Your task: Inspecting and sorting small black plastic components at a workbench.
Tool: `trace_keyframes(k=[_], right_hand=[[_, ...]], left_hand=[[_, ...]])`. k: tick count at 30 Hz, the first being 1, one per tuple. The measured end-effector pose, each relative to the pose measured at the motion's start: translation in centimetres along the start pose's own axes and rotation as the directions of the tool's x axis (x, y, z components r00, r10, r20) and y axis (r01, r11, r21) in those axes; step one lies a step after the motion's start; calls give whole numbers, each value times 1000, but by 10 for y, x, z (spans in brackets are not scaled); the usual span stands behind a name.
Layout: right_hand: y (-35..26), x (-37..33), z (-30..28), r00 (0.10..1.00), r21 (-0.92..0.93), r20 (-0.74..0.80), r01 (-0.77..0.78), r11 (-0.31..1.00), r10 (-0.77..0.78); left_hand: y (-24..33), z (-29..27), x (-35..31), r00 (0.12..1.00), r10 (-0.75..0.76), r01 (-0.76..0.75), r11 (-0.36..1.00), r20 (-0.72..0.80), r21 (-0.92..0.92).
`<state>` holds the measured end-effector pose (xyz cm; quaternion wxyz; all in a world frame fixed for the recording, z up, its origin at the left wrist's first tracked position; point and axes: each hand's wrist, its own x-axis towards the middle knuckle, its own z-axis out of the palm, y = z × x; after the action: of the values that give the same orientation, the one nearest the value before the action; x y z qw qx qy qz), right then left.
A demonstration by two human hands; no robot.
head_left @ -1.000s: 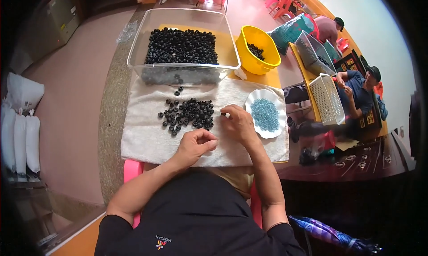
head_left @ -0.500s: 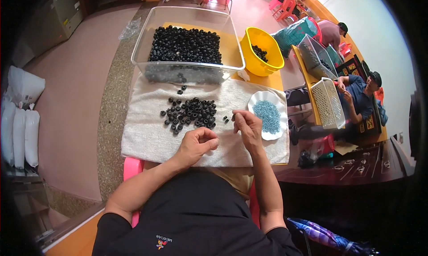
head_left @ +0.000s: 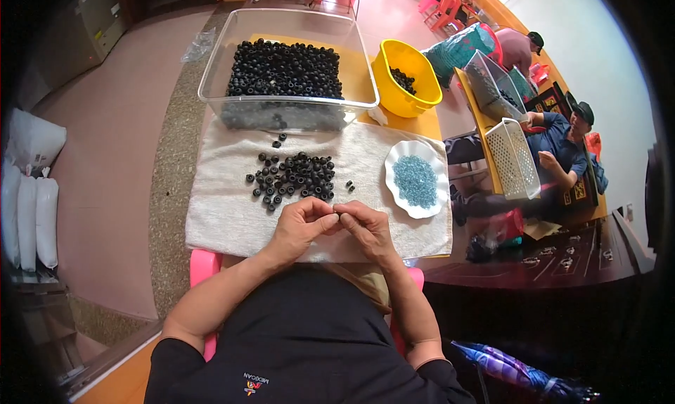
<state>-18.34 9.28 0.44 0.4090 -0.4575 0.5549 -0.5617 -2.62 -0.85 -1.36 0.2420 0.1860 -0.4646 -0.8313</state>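
My left hand (head_left: 302, 225) and my right hand (head_left: 366, 228) meet over the front of a white towel (head_left: 225, 214). Both are closed in a pinch, fingertips touching. Whatever lies between them is too small to make out. Just beyond, a loose pile of small round black pieces (head_left: 302, 173) with holes is spread on the towel. A few tiny dark bits (head_left: 350, 186) lie apart, right of that pile. On the right stands a white scalloped plate (head_left: 439, 172) holding small translucent blue pieces (head_left: 415, 182).
A large clear bin (head_left: 211, 98) of black pieces (head_left: 285, 70) stands behind the towel. Beside it is a yellow tub (head_left: 431, 98) with more black pieces. Farther right, a person (head_left: 562, 144) sits by a white perforated basket (head_left: 512, 161). White sacks (head_left: 46, 221) stand at left.
My right hand has moved left and toward me, away from the tiny dark bits, and now meets my left hand. The left hand stays pinched. The person at right has moved their hands apart.
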Motion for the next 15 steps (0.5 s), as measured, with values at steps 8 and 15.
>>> trace_keyframes(k=[8, 15], right_hand=[[4, -4, -1, 996, 65, -33, -75, 995, 77], [1, -5, 4, 998, -105, -51, 34, 994, -39]], left_hand=[[0, 0, 1, 1000, -9, 9, 1000, -17, -2], [-2, -1, 0, 999, -11, 10, 1000, -36, -28]])
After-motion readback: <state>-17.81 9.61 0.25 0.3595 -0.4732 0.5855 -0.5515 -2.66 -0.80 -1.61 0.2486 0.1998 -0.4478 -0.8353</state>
